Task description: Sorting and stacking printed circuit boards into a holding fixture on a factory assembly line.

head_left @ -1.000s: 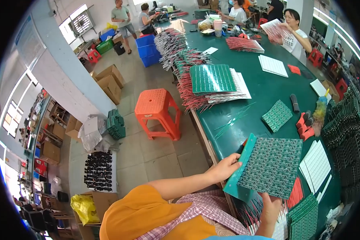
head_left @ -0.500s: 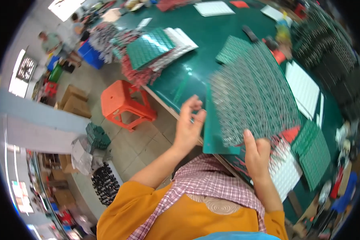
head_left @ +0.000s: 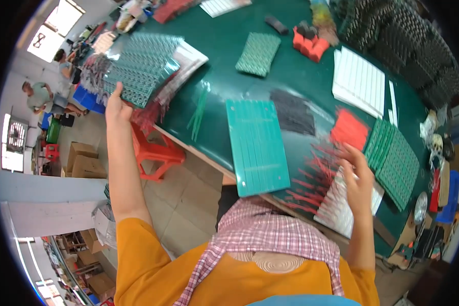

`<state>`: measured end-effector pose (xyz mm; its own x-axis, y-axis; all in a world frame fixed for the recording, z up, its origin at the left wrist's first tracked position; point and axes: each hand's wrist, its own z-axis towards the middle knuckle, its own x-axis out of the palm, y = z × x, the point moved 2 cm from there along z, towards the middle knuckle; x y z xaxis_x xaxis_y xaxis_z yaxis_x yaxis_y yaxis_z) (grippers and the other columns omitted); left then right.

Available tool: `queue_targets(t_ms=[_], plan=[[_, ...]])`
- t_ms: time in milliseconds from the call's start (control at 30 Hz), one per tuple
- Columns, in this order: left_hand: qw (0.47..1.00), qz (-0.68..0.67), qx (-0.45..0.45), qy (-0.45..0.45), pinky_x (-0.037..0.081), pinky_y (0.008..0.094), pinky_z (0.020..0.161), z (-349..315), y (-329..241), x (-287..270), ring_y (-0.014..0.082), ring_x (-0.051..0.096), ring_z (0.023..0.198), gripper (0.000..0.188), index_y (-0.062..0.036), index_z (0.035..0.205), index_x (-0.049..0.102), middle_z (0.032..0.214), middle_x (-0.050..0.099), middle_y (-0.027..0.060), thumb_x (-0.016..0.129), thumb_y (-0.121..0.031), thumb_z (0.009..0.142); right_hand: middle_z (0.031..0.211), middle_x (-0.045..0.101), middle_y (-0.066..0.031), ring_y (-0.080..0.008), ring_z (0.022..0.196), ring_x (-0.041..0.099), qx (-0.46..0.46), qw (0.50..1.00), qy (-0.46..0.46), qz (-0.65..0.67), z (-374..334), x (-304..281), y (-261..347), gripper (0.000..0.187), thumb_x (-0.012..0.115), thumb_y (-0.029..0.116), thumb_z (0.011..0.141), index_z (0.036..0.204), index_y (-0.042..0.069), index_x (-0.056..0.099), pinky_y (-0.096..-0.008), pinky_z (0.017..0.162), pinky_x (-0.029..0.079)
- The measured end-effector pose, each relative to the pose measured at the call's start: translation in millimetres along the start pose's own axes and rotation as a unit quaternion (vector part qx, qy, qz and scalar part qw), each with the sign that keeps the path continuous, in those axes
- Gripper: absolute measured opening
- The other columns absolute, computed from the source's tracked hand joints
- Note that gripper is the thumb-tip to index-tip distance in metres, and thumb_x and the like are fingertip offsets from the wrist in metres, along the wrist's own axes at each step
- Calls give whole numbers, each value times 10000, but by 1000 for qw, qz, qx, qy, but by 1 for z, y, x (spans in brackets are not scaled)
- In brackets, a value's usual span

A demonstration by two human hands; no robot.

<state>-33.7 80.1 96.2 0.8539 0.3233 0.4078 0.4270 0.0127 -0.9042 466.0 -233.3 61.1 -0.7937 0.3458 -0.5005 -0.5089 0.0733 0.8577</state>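
My left hand point(head_left: 118, 109), thumb on top, grips the near edge of a green patterned sheet point(head_left: 143, 66) above the stack at the table's left edge. White sheets point(head_left: 191, 55) and loose reddish strands point(head_left: 150, 113) show beneath it. My right hand point(head_left: 358, 176) is open, fingers apart and slightly bent, over loose red strips point(head_left: 313, 171) and a white textured sheet point(head_left: 336, 209). Between my hands a flat green board point(head_left: 257, 148) with lengthwise grooves lies at the table's front edge. Beyond the right hand is a red strip bundle point(head_left: 349, 128).
Dark strips point(head_left: 293, 112) lie beside the board; thin green strips point(head_left: 199, 115) lie to its left. Green textured sheets point(head_left: 395, 166) and white ribbed sheets point(head_left: 359, 81) are at right. An orange stool point(head_left: 160, 155) stands by the table edge. Two people are far left.
The patterned sheet has gone from over the board, in my right hand, to the left stack in my left hand. My right hand has let go and moved right. The board is uncovered.
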Motion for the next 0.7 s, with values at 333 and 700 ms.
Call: queue_targets(t_ms=[333,700], plan=[[782,616,-62,-79,424,309,362,76,-3,-48,191,537,394,571,23,697,599,553,570,106,571,-531,832,1444,323,-113,-312,1296,330,80,895,-59,-434,-53,-104,-95,685,651,68,766,1385,108,361,-429,1070,245],[631,688,246,259,462,429,841,-39,167,235,374,606,966,584,-2,1061,608,973,639,234,565,-529,811,1324,458,-171,-350,1205,434,70,900,-97,-418,-56,-120,-119,609,675,31,683,1262,36,484,-415,1017,334]])
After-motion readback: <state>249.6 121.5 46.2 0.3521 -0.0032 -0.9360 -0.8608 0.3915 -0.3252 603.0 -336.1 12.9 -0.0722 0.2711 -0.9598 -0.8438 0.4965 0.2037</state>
